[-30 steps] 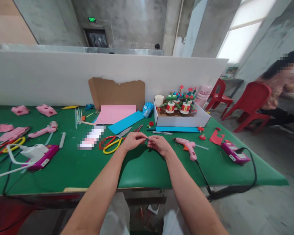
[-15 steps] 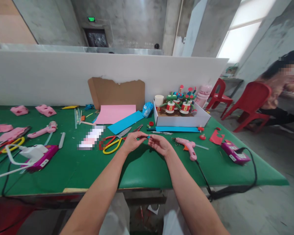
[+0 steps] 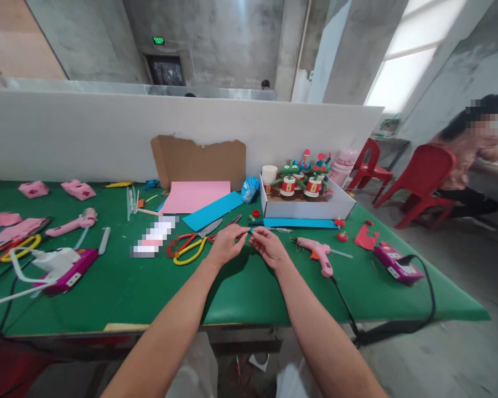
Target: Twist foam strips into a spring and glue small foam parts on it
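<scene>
Between my two hands is a small blue piece (image 3: 251,230), too small and too covered by fingers to name its kind; it looks like paper. My left hand (image 3: 227,243) pinches it from the left, thumb and forefinger together. From the right, my right hand (image 3: 268,244) closes its fingertips on the same piece. Scissors with red and yellow handles (image 3: 192,250) lie just left of my left hand. Beyond my fingers rest a green-and-black striped coil (image 3: 256,223) and a red cap-like piece (image 3: 255,213). A pink glue gun (image 3: 318,250) lies to the right.
A white box (image 3: 307,209) with paper-cup figures stands behind, beside blue paper strips (image 3: 213,210) and a pink sheet (image 3: 199,197). Purple power strips (image 3: 398,264) with cords lie on both sides. A white partition (image 3: 108,138) borders the green table (image 3: 149,298). Someone sits at far right.
Both hands stay pinched round the small blue piece, with only slight finger movement. The whole scene sits a little lower in view as the head tilts up slightly.
</scene>
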Demonstrator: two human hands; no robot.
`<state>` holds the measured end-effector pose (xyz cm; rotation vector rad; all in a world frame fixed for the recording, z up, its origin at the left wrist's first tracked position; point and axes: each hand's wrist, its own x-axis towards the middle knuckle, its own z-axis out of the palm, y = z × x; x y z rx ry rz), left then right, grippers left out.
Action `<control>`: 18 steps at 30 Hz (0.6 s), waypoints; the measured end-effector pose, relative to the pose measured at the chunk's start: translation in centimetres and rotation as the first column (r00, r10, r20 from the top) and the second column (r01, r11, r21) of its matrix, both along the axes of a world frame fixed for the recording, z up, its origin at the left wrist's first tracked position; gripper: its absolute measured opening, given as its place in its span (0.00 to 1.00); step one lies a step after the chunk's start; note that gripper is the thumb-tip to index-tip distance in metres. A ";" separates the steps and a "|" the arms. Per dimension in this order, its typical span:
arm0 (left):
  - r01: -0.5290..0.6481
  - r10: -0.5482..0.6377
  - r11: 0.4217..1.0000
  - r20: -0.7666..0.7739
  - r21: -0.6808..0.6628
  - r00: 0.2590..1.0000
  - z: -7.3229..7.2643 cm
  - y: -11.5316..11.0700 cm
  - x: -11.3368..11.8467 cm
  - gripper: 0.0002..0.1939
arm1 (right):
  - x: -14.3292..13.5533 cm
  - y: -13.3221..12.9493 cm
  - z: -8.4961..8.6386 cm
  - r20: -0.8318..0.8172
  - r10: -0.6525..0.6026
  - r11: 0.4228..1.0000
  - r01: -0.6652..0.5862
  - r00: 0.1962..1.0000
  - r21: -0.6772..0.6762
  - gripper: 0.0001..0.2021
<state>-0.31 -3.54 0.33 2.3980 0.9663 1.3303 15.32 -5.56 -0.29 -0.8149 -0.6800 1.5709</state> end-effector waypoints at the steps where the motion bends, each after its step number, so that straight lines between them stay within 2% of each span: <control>1: -0.017 0.018 0.999 -0.028 0.031 0.999 -0.1 0.0 0.0 0.13 | 0.0 0.1 0.0 0.000 -0.014 1.000 0.014 1.000 -0.003 0.15; 5: -0.077 0.089 0.993 -0.140 0.086 0.986 -0.3 -0.2 0.2 0.16 | -0.2 0.1 0.1 -0.002 -0.053 0.998 0.053 0.999 -0.037 0.14; 9: -0.105 0.121 0.990 -0.206 0.090 0.971 -0.2 -0.6 0.4 0.19 | -0.4 0.0 0.1 0.028 -0.082 0.996 0.083 0.996 -0.013 0.15; 18: -0.064 0.081 0.994 -0.210 0.088 0.974 -0.1 -0.9 0.9 0.23 | -0.5 0.0 0.0 0.062 -0.164 0.986 0.163 0.984 0.015 0.18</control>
